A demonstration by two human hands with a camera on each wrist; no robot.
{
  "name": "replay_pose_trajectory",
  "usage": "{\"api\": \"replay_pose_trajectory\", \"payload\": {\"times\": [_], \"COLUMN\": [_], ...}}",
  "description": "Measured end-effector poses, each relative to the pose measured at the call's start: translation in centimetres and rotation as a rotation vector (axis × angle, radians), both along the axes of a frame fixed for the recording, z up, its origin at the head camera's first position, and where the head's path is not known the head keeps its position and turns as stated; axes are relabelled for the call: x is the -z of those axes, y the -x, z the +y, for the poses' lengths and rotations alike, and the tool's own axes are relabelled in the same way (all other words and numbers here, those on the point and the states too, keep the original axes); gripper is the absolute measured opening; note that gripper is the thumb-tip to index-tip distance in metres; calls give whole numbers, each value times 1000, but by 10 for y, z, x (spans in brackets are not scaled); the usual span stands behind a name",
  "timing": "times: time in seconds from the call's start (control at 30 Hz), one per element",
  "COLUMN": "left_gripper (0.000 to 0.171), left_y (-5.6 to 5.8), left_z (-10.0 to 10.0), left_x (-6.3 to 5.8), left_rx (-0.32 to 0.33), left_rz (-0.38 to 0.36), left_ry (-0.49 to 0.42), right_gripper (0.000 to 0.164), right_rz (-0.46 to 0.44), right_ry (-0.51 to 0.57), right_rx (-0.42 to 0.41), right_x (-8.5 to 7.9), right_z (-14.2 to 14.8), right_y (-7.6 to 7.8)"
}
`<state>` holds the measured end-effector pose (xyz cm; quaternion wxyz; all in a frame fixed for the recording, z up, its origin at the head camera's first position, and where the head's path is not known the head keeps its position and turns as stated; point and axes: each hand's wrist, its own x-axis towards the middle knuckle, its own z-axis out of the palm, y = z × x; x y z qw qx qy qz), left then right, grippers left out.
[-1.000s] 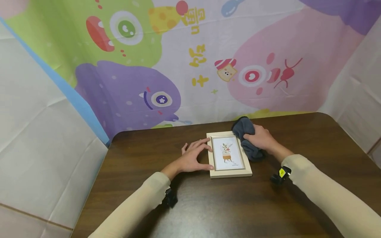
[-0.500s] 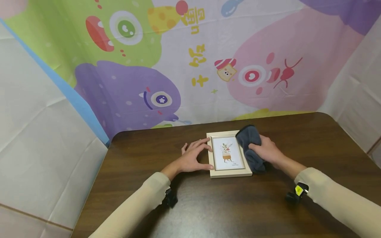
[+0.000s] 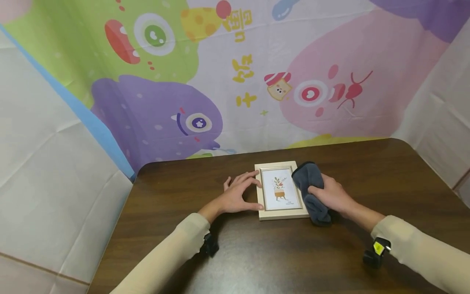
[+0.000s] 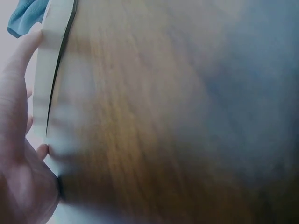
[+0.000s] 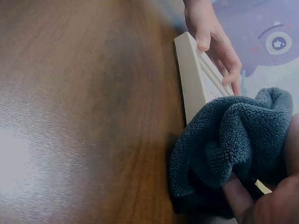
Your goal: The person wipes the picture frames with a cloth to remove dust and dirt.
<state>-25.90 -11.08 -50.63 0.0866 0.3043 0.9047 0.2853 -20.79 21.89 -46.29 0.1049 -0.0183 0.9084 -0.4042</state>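
Note:
A cream picture frame [image 3: 284, 213] lies face up on the brown table, with a picture of a potted plant behind its gilt inner border. My left hand [image 3: 236, 196] rests on the frame's left side, thumb near the lower corner and fingers spread higher up. At the right border, my right hand [image 3: 332, 196] grips a bunched dark grey-blue cloth [image 3: 310, 183], which covers part of that border. In the right wrist view the fluffy cloth [image 5: 238, 135] hides the near end of the frame [image 5: 191, 79]. The left wrist view shows the left thumb [image 4: 30, 44] against the frame's edge.
The wooden table [image 3: 249, 257] has rounded far corners. A curtain [image 3: 253, 122] printed with cartoon monsters hangs along its back edge, and pale panels [image 3: 55, 171] stand at the sides. Each wrist wears a small black camera [image 3: 374, 253].
My right hand has slid the cloth down the frame's right border, toward me and slightly right, uncovering the upper right corner. The left hand and the frame have stayed in place.

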Motion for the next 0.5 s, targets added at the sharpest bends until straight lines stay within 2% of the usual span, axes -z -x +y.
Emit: {"api": "replay_pose_trajectory", "payload": {"times": [0.23, 0.5], "left_gripper": [60, 61], "left_y": [1, 0], "left_z": [1, -1], "left_x": [-1, -5], "left_rx": [7, 7], "left_rz": [-15, -26], "left_ry": [16, 21], "right_gripper": [49, 52], "right_rz": [7, 26], "right_ry": [-14, -13], "right_rx": [-10, 20], "right_x": [0, 3], "right_z": [1, -3], "right_y": [6, 24]}}
